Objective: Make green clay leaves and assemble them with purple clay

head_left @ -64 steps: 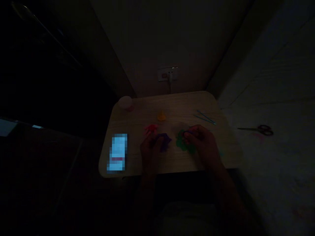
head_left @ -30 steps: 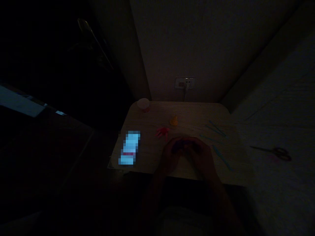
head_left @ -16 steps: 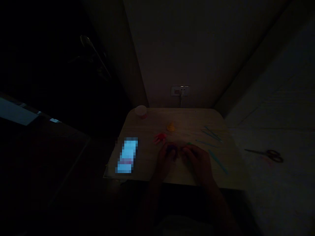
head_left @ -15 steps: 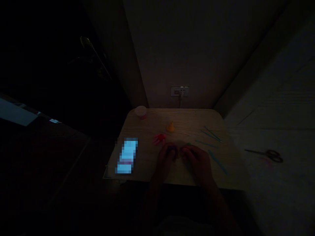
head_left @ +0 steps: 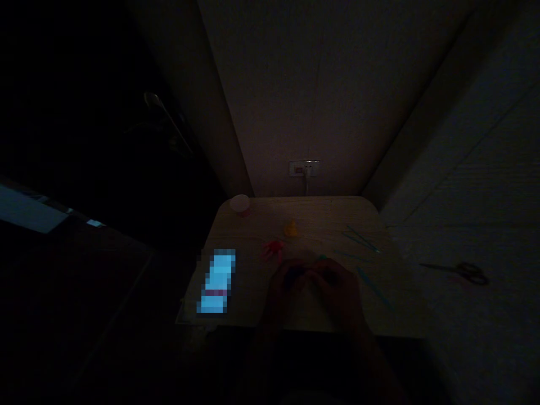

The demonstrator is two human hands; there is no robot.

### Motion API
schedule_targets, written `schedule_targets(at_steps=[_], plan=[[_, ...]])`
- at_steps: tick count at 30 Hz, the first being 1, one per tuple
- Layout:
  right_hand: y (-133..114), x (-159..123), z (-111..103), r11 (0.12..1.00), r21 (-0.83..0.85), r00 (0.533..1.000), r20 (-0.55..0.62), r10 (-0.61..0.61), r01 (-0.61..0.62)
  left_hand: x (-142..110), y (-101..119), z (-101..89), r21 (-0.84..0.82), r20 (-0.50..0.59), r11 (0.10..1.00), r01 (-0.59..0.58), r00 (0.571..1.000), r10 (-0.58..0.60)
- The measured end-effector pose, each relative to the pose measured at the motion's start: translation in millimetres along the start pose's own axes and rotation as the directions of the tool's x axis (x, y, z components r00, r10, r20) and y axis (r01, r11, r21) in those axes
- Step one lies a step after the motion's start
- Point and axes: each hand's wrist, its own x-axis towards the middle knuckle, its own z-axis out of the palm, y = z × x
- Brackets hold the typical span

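The scene is very dark. My left hand [head_left: 284, 287] is curled around a small dark purple lump [head_left: 296, 271], perhaps modelling clay, mostly hidden by the fingers. Beside it, the fingers of my right hand [head_left: 340, 284] are pinched together and meet the left fingertips; what they hold, if anything, is hidden. A bit of green [head_left: 323, 257] shows just beyond the right fingers. Left of the hands lies a red piece with several thin legs [head_left: 274, 248]. Farther back stands a yellow cone-like piece [head_left: 291, 228].
A lit phone [head_left: 217, 281], blurred out, lies at the left of the wooden table [head_left: 248, 259]. A lidded tub [head_left: 240, 205] stands at the back left corner. Several blue-green sticks [head_left: 363, 239] lie at the right. Scissors [head_left: 458, 271] rest beyond the right edge. A socket [head_left: 304, 168] is on the wall.
My hands have come together, fingertips now meeting where a gap was. The view has tilted so the table sits lower, and the picture is darker.
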Motion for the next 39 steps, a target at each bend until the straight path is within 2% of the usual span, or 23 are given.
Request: schedule_targets(at_steps=[5, 8, 10, 13, 15, 17, 20, 22, 24, 26, 30, 34, 39], plan=[[-6.5, 1.8, 4.6, 0.996, 0.063, 0.998, -0.004, 0.060, -0.060, -1.1, 21.0, -11.3, 0.232, 0.077, 0.966, -0.113, 0.992, 0.097], [-12.3, 1.6, 7.3, 0.988, 0.131, 0.997, 0.025, 0.073, -0.076, 6.2, 35.9, -27.5, 0.335, 0.126, 0.916, -0.223, 0.974, 0.190], [-16.9, 0.4, 6.4, 0.985, 0.160, 0.997, 0.031, 0.067, -0.071, 20.2, 49.8, -48.6, 0.398, 0.079, 0.885, -0.241, 0.970, 0.229], [-22.4, -2.2, 0.6, 0.987, 0.154, 0.999, 0.023, 0.038, -0.041, 60.1, 74.1, -96.1, 0.502, -0.030, 0.844, -0.187, 0.972, 0.233], [-23.9, -3.8, -4.1, 0.991, 0.135, 1.000, 0.021, 0.019, -0.022, 95.7, 88.1, -130.6, 0.639, -0.092, 0.753, -0.156, 0.957, 0.276], [-23.6, -5.3, -7.0, 0.993, 0.119, 1.000, 0.015, 0.004, -0.006, 131.7, 97.5, -158.8, 0.793, -0.071, 0.595, -0.135, 0.948, 0.309], [-21.1, -8.2, -6.2, 0.996, 0.085, 1.000, 0.021, -0.016, 0.014, 176.5, 103.2, -179.3, 0.922, 0.034, 0.366, -0.130, 0.966, 0.258], [-18.6, -11.1, -3.4, 0.998, 0.061, 0.999, 0.040, -0.029, 0.026, 197.6, 104.0, -179.2, 0.948, 0.077, 0.290, -0.131, 0.979, 0.191], [-15.3, -14.4, -0.8, 0.998, 0.048, 0.998, 0.057, -0.034, 0.031, 212.7, 104.3, -172.8, 0.981, 0.118, 0.150, -0.127, 0.991, 0.070], [-11.7, -17.3, 0.2, 0.999, 0.040, 0.997, 0.067, -0.030, 0.027, 223.2, 104.7, -164.0, 0.986, 0.135, 0.096, -0.135, 0.991, 0.001], [-6.0, -19.4, -4.2, 1.000, 0.026, 0.998, 0.054, -0.013, 0.011, 233.9, 103.0, -147.9, 0.989, 0.149, 0.017, -0.148, 0.983, -0.106], [-3.3, -17.4, -12.1, 0.999, 0.015, 0.998, 0.033, -0.045, 0.044, 235.8, 97.5, -137.1, 0.988, 0.139, -0.051, -0.147, 0.981, -0.133], [1.7, -14.9, -17.3, 0.999, 0.000, 0.999, 0.008, -0.043, 0.043, 235.7, 104.6, -141.0, 0.988, 0.132, -0.065, -0.142, 0.982, -0.133]])
